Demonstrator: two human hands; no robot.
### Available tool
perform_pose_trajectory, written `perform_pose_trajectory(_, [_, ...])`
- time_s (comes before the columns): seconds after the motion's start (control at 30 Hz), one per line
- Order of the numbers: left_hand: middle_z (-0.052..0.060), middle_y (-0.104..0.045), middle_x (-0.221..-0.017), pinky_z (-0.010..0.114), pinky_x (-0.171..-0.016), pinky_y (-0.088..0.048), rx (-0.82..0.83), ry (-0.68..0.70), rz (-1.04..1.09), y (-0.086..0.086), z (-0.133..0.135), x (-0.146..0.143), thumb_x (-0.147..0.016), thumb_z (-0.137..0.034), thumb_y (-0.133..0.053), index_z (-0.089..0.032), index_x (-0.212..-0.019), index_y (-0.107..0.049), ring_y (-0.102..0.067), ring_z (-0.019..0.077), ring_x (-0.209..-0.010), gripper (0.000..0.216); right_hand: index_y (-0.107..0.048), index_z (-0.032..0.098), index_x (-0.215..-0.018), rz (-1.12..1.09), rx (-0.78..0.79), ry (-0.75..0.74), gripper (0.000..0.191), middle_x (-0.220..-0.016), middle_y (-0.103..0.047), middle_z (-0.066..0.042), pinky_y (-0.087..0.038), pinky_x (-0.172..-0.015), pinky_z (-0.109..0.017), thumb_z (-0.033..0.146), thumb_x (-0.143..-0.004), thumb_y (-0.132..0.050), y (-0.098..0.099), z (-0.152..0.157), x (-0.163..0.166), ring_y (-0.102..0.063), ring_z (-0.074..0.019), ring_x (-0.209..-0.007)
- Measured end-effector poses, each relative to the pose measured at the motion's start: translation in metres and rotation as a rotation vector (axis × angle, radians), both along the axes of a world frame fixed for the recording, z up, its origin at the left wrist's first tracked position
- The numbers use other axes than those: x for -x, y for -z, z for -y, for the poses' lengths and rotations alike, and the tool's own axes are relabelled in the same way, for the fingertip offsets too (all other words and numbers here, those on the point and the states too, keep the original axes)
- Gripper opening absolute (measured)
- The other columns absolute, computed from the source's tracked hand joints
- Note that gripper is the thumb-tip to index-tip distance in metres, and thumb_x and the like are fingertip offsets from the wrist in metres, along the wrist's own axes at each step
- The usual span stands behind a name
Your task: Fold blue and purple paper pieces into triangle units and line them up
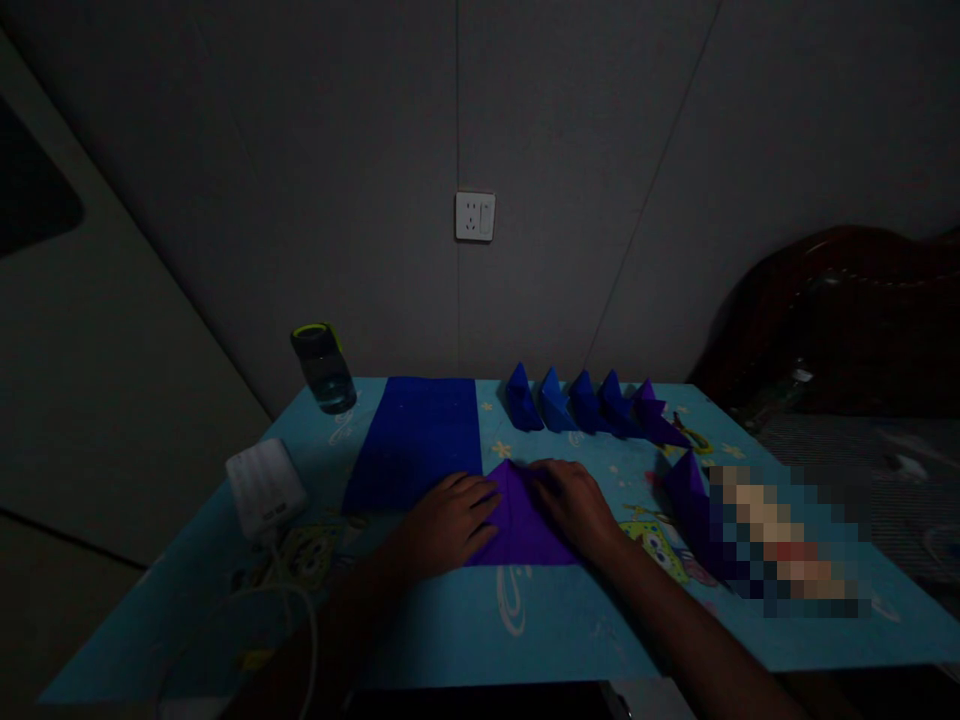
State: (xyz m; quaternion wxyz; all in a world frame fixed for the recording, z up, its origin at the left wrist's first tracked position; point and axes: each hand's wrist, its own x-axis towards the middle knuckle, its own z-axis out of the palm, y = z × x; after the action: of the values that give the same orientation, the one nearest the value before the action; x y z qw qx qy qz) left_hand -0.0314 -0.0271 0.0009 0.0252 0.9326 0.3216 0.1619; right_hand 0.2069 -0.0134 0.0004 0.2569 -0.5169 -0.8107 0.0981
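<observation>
A folded sheet of purple paper [521,525] lies on the table in front of me, its peak pointing away and a crease down its middle. My left hand [454,525] rests flat on its left side, fingers stretched out and a little apart. On the right slope, my right hand [577,505] is closed, with bent fingers pressed together at the paper's edge. Under and beyond my left hand is a flat dark blue sheet [424,440]. To the right stands a larger purple paper boat [694,505], partly covered by a blurred patch.
Several folded paper boats [585,402] in blue and purple stand along the table's back. Green-handled scissors [691,435] lie by them. At the left are a water bottle [324,370] and a white power bank [266,487] with a cable [311,625]. A wall socket [475,216] faces me.
</observation>
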Motion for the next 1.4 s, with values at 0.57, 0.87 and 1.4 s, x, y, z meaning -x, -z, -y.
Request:
perform_pose_trajectory(0.57, [0.01,-0.066,-0.116,0.041,-0.094,-0.047,-0.065,0.034,0.071,0.008,-0.002,-0.003,-0.093,-0.025,-0.05,-0.018,-0.118,-0.06,-0.059,0.0236,-0.11,0.028,-0.047,0.016,-0.142,0.227,0.185,-0.443,0.091,-0.145,-0.047,-0.018,-0.026,-0.11,-0.05,0.071,-0.071,-0.065,-0.03,0.021,-0.006,-0.043,-0.0342,-0.13])
perform_pose_trajectory(0.87, [0.01,-0.065,-0.127,0.042,-0.103,-0.044,0.262,0.213,0.161,-0.005,-0.005,0.023,-0.09,-0.037,-0.053,-0.021,-0.126,-0.059,-0.058,0.0237,-0.12,0.04,-0.062,0.02,-0.126,0.191,0.153,-0.441,0.039,-0.134,-0.06,-0.013,-0.032,-0.109,-0.048,0.039,-0.094,-0.053,-0.039,0.023,-0.01,-0.052,-0.0273,-0.125])
perform_pose_trajectory(1.4, [0.008,-0.064,-0.127,0.038,-0.1,-0.048,0.17,-0.076,0.131,0.011,-0.015,0.026,-0.089,-0.026,-0.055,-0.021,-0.136,-0.047,-0.06,0.0216,-0.116,0.047,-0.069,0.021,-0.104,0.257,0.034,-0.234,0.025,-0.098,-0.073,-0.007,-0.044,-0.085,-0.037,0.034,-0.099,-0.048,-0.023,0.012,-0.004,-0.065,-0.0218,-0.093])
